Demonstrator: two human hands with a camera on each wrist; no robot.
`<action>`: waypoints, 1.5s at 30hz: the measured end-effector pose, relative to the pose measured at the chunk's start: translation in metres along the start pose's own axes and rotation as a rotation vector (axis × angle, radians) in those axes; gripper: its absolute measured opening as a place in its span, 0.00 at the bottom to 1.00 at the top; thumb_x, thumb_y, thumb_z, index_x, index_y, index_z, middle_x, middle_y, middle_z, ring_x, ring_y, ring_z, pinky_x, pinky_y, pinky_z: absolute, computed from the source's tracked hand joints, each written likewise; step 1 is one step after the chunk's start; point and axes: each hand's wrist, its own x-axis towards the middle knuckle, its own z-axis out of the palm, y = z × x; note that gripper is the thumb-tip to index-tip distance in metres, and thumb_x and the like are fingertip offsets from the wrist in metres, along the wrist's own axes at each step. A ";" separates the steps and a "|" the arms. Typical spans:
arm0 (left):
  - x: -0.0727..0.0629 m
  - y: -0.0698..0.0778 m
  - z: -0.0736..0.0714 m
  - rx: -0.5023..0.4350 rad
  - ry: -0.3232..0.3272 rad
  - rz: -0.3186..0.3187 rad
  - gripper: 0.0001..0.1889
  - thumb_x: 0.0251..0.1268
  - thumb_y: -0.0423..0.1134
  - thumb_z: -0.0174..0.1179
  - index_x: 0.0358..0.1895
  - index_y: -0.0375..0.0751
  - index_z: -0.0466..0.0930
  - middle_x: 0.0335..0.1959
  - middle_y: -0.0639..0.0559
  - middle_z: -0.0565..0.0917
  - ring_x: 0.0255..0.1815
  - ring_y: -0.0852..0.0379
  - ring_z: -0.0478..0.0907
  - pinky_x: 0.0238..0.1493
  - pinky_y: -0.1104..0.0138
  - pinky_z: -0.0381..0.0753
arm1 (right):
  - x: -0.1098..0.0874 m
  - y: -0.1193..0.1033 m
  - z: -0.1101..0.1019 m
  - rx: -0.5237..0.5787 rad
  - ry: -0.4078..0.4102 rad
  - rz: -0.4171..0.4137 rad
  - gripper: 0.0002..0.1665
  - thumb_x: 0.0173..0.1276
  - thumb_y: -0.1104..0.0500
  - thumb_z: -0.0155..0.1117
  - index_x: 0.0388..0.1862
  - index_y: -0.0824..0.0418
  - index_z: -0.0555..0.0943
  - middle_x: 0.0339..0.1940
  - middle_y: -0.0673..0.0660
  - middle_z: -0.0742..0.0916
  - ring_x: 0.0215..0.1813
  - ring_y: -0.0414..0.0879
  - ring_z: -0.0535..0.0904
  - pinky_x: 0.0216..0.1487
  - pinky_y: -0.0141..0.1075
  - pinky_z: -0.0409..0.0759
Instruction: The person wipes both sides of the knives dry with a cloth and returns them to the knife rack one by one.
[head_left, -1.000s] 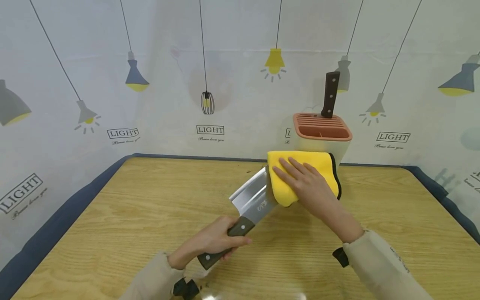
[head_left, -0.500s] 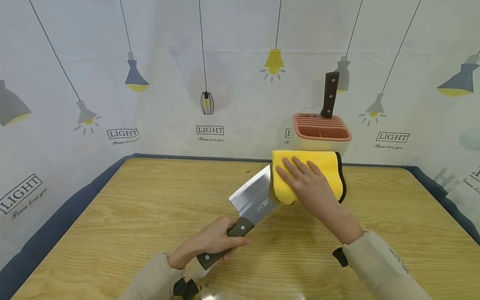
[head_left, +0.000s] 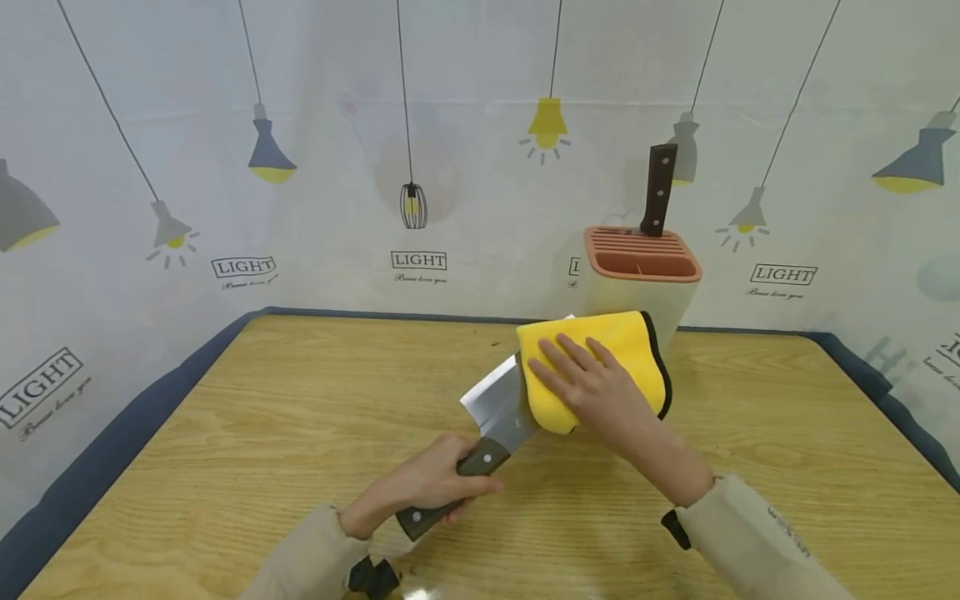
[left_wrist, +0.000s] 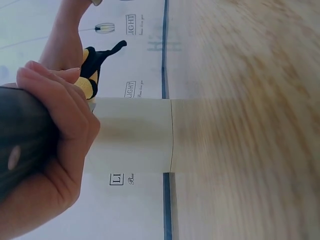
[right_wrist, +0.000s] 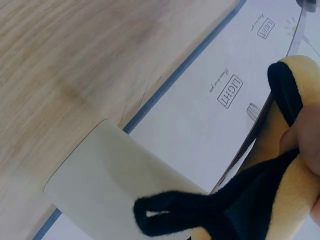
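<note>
My left hand (head_left: 431, 473) grips the dark riveted handle (left_wrist: 22, 140) of a cleaver (head_left: 497, 404), its broad blade slanting up to the right above the table. A folded yellow cloth (head_left: 628, 337) with black edging covers much of the blade's far part. Over the cloth lies my right hand (head_left: 600, 392), fingers spread on the upper face. From below, the right wrist view has the thumb (right_wrist: 305, 137) pressing the cloth (right_wrist: 287, 200) from the other side, so blade and cloth are pinched together. A sliver of blade tip shows past the cloth.
Behind the cloth stands a cream knife block (head_left: 637, 296) with an orange slotted top; one dark-handled knife (head_left: 659, 192) is in it. The wooden table (head_left: 300, 400) ends at a blue-edged backdrop (head_left: 337, 208) printed with lamps.
The right hand and cloth shifted slightly right, then came back left and down along the blade toward the handle. The left hand and cleaver have stayed almost still.
</note>
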 end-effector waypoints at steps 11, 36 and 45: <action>0.004 0.004 0.001 0.013 0.017 -0.032 0.11 0.58 0.39 0.57 0.27 0.37 0.68 0.07 0.53 0.70 0.04 0.63 0.66 0.06 0.69 0.70 | 0.005 -0.015 -0.004 0.042 0.067 -0.116 0.35 0.45 0.68 0.70 0.56 0.56 0.74 0.59 0.57 0.74 0.60 0.53 0.68 0.57 0.47 0.68; 0.008 0.004 0.000 0.022 -0.020 -0.002 0.05 0.62 0.35 0.53 0.30 0.37 0.71 0.07 0.53 0.70 0.04 0.63 0.66 0.07 0.70 0.70 | 0.006 -0.023 -0.008 0.068 0.095 -0.295 0.40 0.44 0.66 0.72 0.59 0.53 0.70 0.62 0.55 0.71 0.63 0.52 0.65 0.60 0.47 0.65; 0.006 0.003 -0.002 0.021 -0.001 -0.009 0.09 0.60 0.38 0.56 0.27 0.37 0.69 0.07 0.53 0.70 0.05 0.63 0.66 0.07 0.69 0.70 | 0.004 -0.020 -0.006 0.041 0.090 -0.267 0.41 0.44 0.68 0.71 0.60 0.55 0.68 0.63 0.57 0.69 0.64 0.53 0.64 0.61 0.48 0.63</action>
